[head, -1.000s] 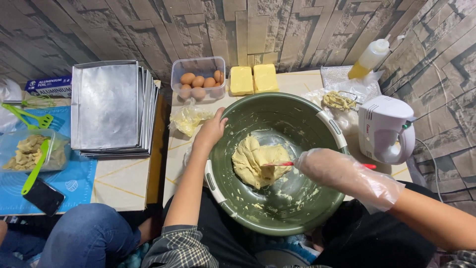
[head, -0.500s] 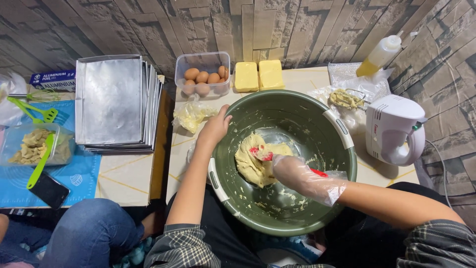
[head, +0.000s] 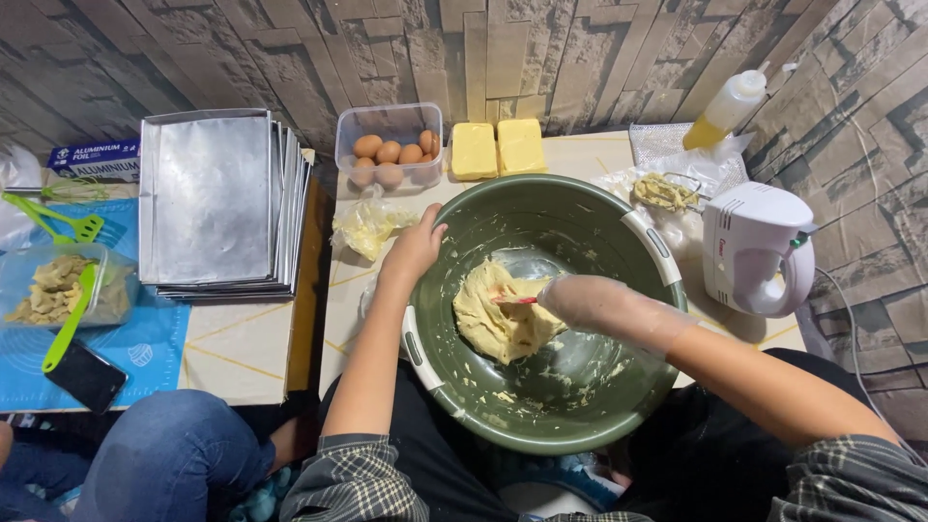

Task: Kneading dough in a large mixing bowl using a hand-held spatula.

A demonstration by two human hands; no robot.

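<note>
A pale lump of dough (head: pixel 501 324) lay in the round green plastic bowl (head: pixel 619 411); the clear plastic tub of brown eggs (head: pixel 389 145) stood behind it, the white electric hand mixer (head: pixel 754 246) to its right.

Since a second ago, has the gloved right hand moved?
Yes. The right hand moved left from the green bowl's right rim to the dough at its middle.

your left hand (head: pixel 414 249) grips the rim of the green bowl (head: pixel 619 406) resting on your lap. your right hand (head: pixel 590 303), in a clear plastic glove, presses a red-handled tool (head: pixel 517 301), perhaps a spatula, into the pale yellow dough (head: pixel 498 324) at the bowl's bottom. behind the bowl on the table sit a tub of eggs (head: pixel 389 145) and two butter blocks (head: pixel 497 148). a white hand mixer (head: pixel 754 246) stands to the right, a stack of metal trays (head: pixel 217 198) to the left.
</note>
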